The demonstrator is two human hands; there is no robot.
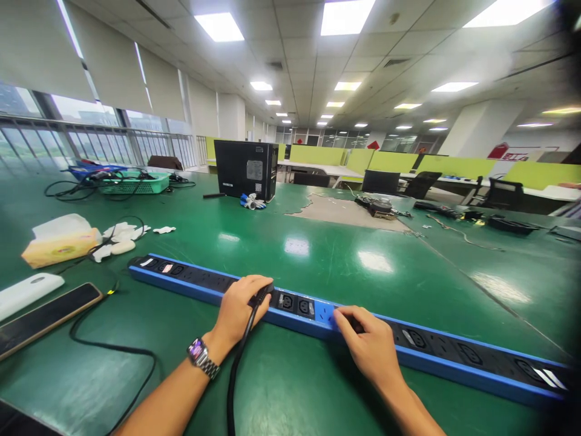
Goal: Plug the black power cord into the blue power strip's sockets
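A long blue power strip with black sockets lies slantwise across the green table. My left hand, wearing a watch, is closed on a black power plug at the strip's sockets. How far the plug sits in a socket is hidden by my fingers. From it a thick black cable runs down towards me. My right hand is curled against the strip, thumb and forefinger pressed together beside a blue socket section. What is between these fingers, if anything, I cannot make out.
At left are a phone, a white device, a tissue pack and a thin black cable. Farther back stand a green basket with cables and a black computer case. Loose parts lie at back right.
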